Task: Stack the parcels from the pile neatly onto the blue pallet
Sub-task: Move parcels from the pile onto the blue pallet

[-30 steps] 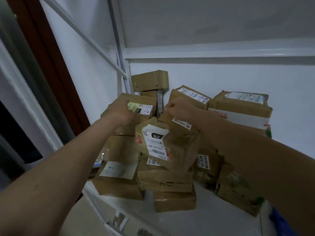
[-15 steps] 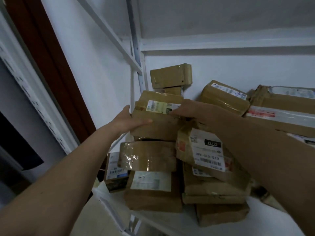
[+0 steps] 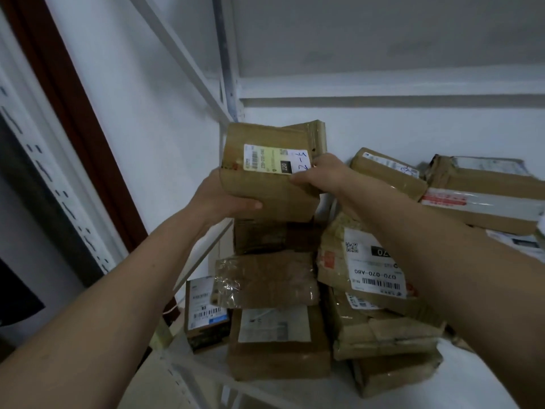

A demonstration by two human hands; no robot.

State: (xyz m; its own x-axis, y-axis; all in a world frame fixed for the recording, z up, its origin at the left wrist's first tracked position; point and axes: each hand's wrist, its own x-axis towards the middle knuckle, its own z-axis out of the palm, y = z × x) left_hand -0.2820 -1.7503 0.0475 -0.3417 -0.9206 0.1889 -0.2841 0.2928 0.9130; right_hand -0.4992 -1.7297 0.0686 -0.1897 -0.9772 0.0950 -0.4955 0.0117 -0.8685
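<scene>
Fingers (image 3: 247, 204) of both hands are clamped around the top parcel (image 3: 271, 172), lifted just above the shelf pile (image 3: 277, 290). I'd keep it level, lift it clear, then carry it over. Pallet's out of sight.

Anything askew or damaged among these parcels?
Yes. The parcel with the 070 label leans tilted against the pile, label upside down, and the taped parcel has crinkled, loose wrap. Both hands hold the top parcel.

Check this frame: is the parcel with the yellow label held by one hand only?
No: the left hand grips the yellow-label parcel at its lower left edge while the right hand grips its right side.
</scene>
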